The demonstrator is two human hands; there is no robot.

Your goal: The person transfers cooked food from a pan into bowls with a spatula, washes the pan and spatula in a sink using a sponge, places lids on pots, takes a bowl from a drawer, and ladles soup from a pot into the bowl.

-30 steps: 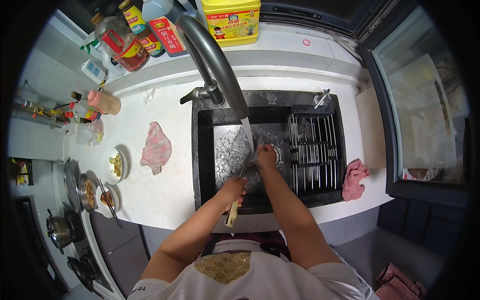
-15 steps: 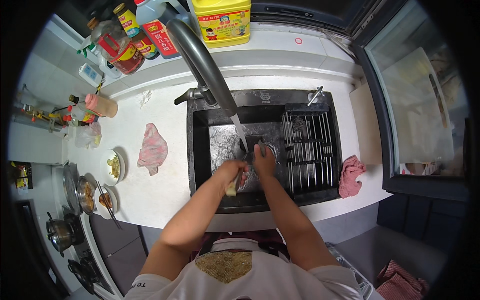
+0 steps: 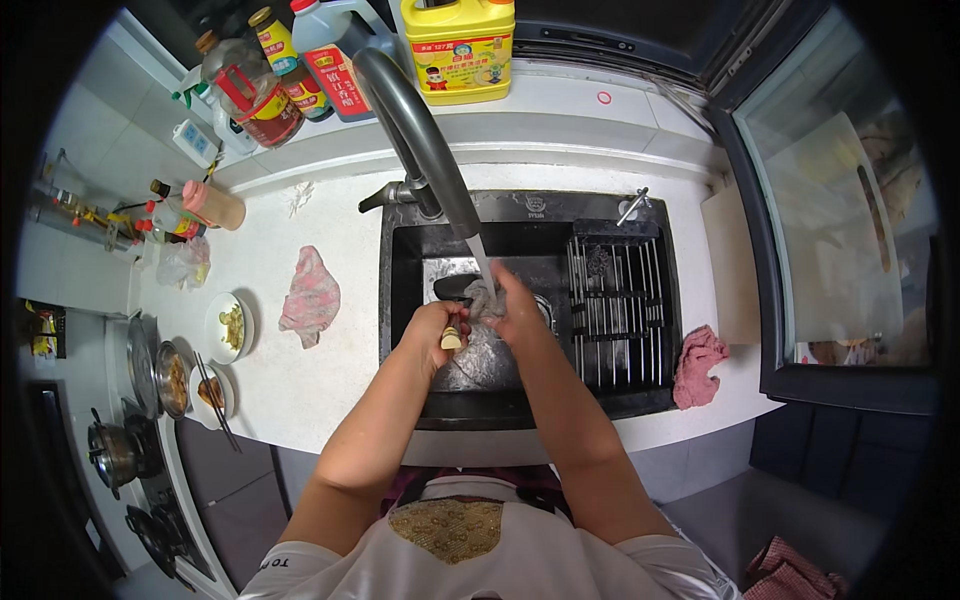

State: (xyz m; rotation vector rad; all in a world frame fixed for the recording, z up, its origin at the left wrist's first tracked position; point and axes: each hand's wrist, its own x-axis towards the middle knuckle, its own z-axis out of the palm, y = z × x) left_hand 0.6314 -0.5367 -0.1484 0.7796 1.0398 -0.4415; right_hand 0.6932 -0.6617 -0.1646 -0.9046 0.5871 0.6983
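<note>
Over the black sink (image 3: 400, 385), water runs from the grey faucet (image 3: 425, 150) onto my hands. My left hand (image 3: 432, 330) is closed around the handle of a spatula (image 3: 456, 286), whose pale handle end points toward me. Its dark head lies beyond my fingers, and its exact shape is partly hidden. My right hand (image 3: 512, 305) presses a wet grey scrubbing cloth (image 3: 484, 300) against the spatula, close to the stream. The fingers of my right hand are bent around the cloth and partly hidden.
A black drying rack (image 3: 615, 300) spans the sink's right side. A red rag (image 3: 701, 368) lies right of it, a pink cloth (image 3: 311, 298) left. Farther left are bowls of food (image 3: 229, 328) and chopsticks (image 3: 218, 402). Bottles and a yellow jug (image 3: 460, 50) line the ledge.
My left hand has shifted left and away from me, tilting the spatula so its dark head points left. My right hand has moved left, and the grey cloth now shows under the water.
</note>
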